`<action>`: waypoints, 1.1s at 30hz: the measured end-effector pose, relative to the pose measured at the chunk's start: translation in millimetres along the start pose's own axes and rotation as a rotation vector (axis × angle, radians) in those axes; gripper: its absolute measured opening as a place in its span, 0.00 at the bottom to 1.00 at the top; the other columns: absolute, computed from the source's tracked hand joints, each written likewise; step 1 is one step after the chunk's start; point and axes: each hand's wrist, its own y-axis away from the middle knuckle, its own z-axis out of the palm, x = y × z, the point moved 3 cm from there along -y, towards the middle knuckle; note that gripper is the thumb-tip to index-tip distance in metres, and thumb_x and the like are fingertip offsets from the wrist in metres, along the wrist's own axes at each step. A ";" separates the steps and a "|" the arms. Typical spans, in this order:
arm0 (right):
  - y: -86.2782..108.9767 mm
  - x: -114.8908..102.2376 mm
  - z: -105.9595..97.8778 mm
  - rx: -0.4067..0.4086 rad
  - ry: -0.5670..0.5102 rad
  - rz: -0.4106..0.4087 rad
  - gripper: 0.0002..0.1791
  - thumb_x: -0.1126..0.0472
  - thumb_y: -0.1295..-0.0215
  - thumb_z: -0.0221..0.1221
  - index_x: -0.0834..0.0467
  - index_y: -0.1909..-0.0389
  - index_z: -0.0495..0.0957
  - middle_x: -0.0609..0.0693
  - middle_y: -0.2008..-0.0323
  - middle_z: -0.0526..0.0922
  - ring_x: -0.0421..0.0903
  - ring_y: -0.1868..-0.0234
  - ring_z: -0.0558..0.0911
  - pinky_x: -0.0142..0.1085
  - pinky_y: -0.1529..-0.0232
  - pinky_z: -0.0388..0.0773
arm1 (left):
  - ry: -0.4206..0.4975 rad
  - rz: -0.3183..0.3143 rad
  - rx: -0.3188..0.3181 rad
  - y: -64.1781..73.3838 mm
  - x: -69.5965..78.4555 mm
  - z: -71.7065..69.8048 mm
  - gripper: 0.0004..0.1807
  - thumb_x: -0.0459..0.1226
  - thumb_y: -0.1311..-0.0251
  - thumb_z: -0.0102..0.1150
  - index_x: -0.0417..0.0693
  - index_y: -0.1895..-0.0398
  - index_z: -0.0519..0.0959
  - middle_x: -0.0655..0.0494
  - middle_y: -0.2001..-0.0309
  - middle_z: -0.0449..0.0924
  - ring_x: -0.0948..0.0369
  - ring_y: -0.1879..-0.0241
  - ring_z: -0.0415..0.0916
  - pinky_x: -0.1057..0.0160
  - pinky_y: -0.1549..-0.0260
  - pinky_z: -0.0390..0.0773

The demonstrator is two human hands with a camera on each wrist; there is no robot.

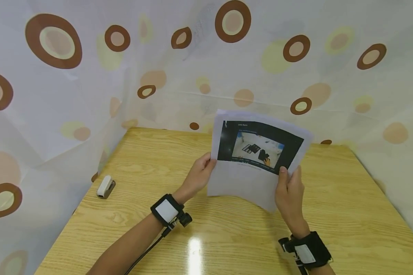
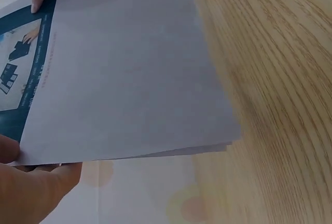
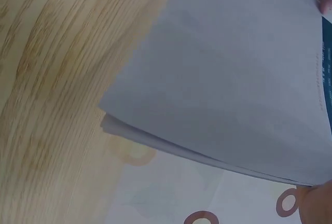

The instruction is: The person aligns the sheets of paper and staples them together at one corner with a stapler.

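Note:
Both hands hold a small stack of printed paper sheets [image 1: 241, 179] up over the table, tilted toward the head camera. On the top sheet a dark printed block frames a photo. The left hand [image 1: 200, 173] pinches the left edge, thumb in front and fingers behind. At the right edge the right hand [image 1: 290, 194] grips the stack, its thumb lying on the printed block's lower corner. In the right wrist view the edges of the sheets [image 3: 155, 143] part slightly at a corner. A white and grey stapler [image 1: 106, 186] lies on the table to the left, apart from both hands.
The wooden table [image 1: 151, 164] has a light grain and a bright reflection near the front. A pale curtain [image 1: 192, 68] with brown rings and dots surrounds its back and sides. Each wrist wears a black strap with a camera; a cable runs along the left forearm.

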 end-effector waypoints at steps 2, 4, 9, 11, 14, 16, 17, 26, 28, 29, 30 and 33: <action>0.9 -0.6 0.0 0.016 -0.018 -0.013 0.18 0.61 0.19 0.42 0.71 0.42 0.64 0.60 0.61 0.76 0.39 0.62 0.73 0.31 0.65 0.65 | -0.020 0.056 0.024 0.6 2.1 1.3 0.16 0.32 0.22 0.41 0.37 0.41 0.75 0.54 0.62 0.72 0.60 0.61 0.68 0.62 0.62 0.68; 2.0 0.3 0.5 0.012 -0.041 -0.009 0.19 0.61 0.19 0.42 0.70 0.38 0.63 0.63 0.53 0.79 0.39 0.55 0.74 0.32 0.59 0.67 | -0.052 0.077 0.037 1.8 2.2 2.7 0.14 0.32 0.22 0.41 0.35 0.47 0.76 0.55 0.70 0.64 0.59 0.69 0.64 0.63 0.68 0.64; 6.0 7.6 4.9 -0.012 -0.020 0.033 0.17 0.61 0.19 0.42 0.70 0.41 0.63 0.61 0.59 0.76 0.41 0.61 0.72 0.31 0.64 0.65 | -0.082 0.040 0.031 7.4 -5.5 6.7 0.14 0.31 0.22 0.38 0.33 0.44 0.74 0.54 0.68 0.67 0.58 0.67 0.65 0.64 0.67 0.65; 8.2 10.5 6.6 -0.010 -0.005 0.044 0.15 0.61 0.19 0.42 0.70 0.44 0.64 0.57 0.65 0.72 0.43 0.66 0.69 0.31 0.68 0.63 | -0.074 0.029 0.027 11.3 -2.8 7.7 0.17 0.29 0.22 0.38 0.32 0.38 0.71 0.48 0.59 0.75 0.55 0.58 0.70 0.62 0.59 0.70; 10.3 11.9 8.0 -0.005 -0.006 0.043 0.13 0.63 0.20 0.42 0.69 0.46 0.64 0.53 0.69 0.68 0.43 0.69 0.68 0.30 0.71 0.62 | -0.072 0.031 0.027 17.5 9.3 7.6 0.17 0.28 0.23 0.37 0.30 0.38 0.70 0.39 0.53 0.76 0.52 0.53 0.72 0.60 0.54 0.71; 10.2 11.5 8.5 -0.004 -0.010 0.035 0.13 0.63 0.20 0.42 0.69 0.46 0.64 0.52 0.70 0.66 0.42 0.70 0.67 0.31 0.71 0.61 | -0.071 0.039 0.029 20.5 18.5 7.0 0.17 0.27 0.23 0.37 0.29 0.40 0.71 0.39 0.60 0.74 0.50 0.58 0.71 0.61 0.58 0.70; 9.7 11.3 8.7 -0.006 -0.013 0.029 0.13 0.63 0.20 0.42 0.69 0.45 0.64 0.51 0.70 0.65 0.42 0.69 0.66 0.31 0.71 0.60 | -0.070 0.046 0.030 21.5 22.4 6.7 0.16 0.27 0.23 0.37 0.28 0.40 0.71 0.39 0.61 0.73 0.50 0.60 0.70 0.61 0.59 0.69; 6.9 10.1 7.9 0.006 -0.002 0.032 0.15 0.63 0.19 0.40 0.72 0.44 0.63 0.55 0.70 0.66 0.43 0.69 0.66 0.32 0.70 0.60 | -0.073 0.052 0.038 19.8 19.4 8.0 0.16 0.28 0.23 0.37 0.30 0.42 0.72 0.42 0.64 0.72 0.53 0.62 0.68 0.60 0.61 0.68; 6.7 11.7 9.5 -0.009 -0.006 0.035 0.16 0.63 0.19 0.40 0.71 0.41 0.63 0.59 0.67 0.71 0.43 0.67 0.68 0.30 0.69 0.61 | -0.083 0.049 0.045 17.0 7.4 7.8 0.15 0.29 0.22 0.37 0.32 0.42 0.73 0.48 0.67 0.70 0.56 0.64 0.67 0.61 0.63 0.68; 6.5 12.2 10.2 -0.014 -0.005 0.036 0.17 0.63 0.19 0.40 0.71 0.40 0.62 0.60 0.64 0.73 0.43 0.66 0.69 0.30 0.68 0.62 | -0.093 0.051 0.051 15.6 1.5 7.6 0.15 0.30 0.22 0.38 0.34 0.43 0.73 0.50 0.67 0.70 0.58 0.65 0.68 0.62 0.64 0.68; 5.9 12.7 10.7 -0.022 -0.002 0.036 0.17 0.63 0.19 0.40 0.71 0.39 0.62 0.60 0.63 0.73 0.43 0.66 0.68 0.30 0.68 0.62 | -0.100 0.052 0.057 14.2 -3.9 7.2 0.15 0.31 0.22 0.38 0.35 0.43 0.74 0.52 0.67 0.70 0.60 0.65 0.68 0.62 0.64 0.68; 3.5 13.8 10.1 -0.053 0.014 0.031 0.18 0.62 0.19 0.40 0.71 0.39 0.63 0.61 0.64 0.73 0.46 0.66 0.69 0.30 0.68 0.62 | -0.121 0.053 0.062 11.2 -13.0 5.4 0.14 0.33 0.21 0.39 0.38 0.45 0.75 0.51 0.67 0.71 0.59 0.66 0.68 0.63 0.66 0.68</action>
